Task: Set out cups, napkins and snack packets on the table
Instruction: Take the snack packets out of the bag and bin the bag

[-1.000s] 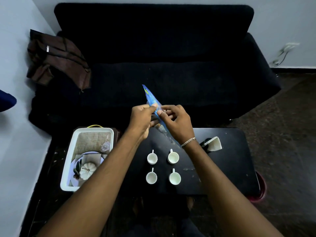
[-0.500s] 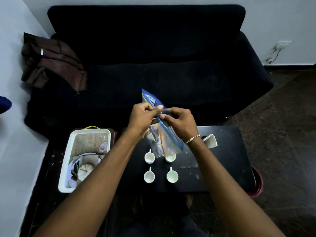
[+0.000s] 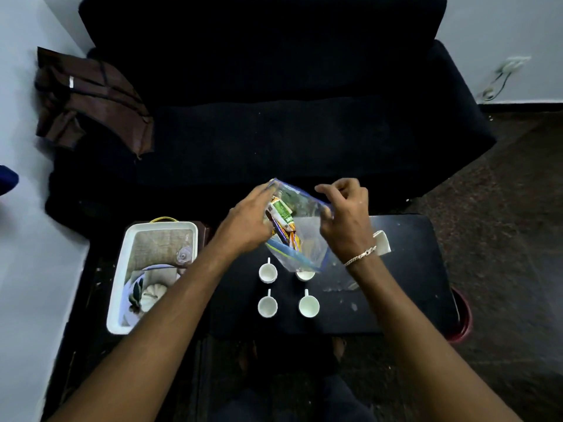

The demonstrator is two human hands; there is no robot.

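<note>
I hold a clear zip bag [image 3: 307,242] with a blue seal above the far side of the black table [image 3: 405,287]. Its mouth is pulled wide. Green and orange snack packets [image 3: 284,216] show inside it. My left hand [image 3: 246,223] grips the mouth's left edge and my right hand [image 3: 345,217] grips its right edge. Several small white cups stand in a square under the bag: one at the back left [image 3: 268,273], two in front [image 3: 267,306] [image 3: 309,306]. The bag half hides the back right cup [image 3: 304,275].
A white bin [image 3: 120,287] left of the table holds a plate, a white pumpkin ornament [image 3: 154,295] and cloth. A white holder [image 3: 383,242] stands behind my right wrist. A black sofa [image 3: 274,117] with a brown bag [image 3: 88,99] lies beyond. A red object [image 3: 464,319] sits by the table's right end.
The bag went from edge-on and pinched shut to hanging with its mouth pulled apart, so the packets now show. Both hands spread sideways and dropped lower over the cups.
</note>
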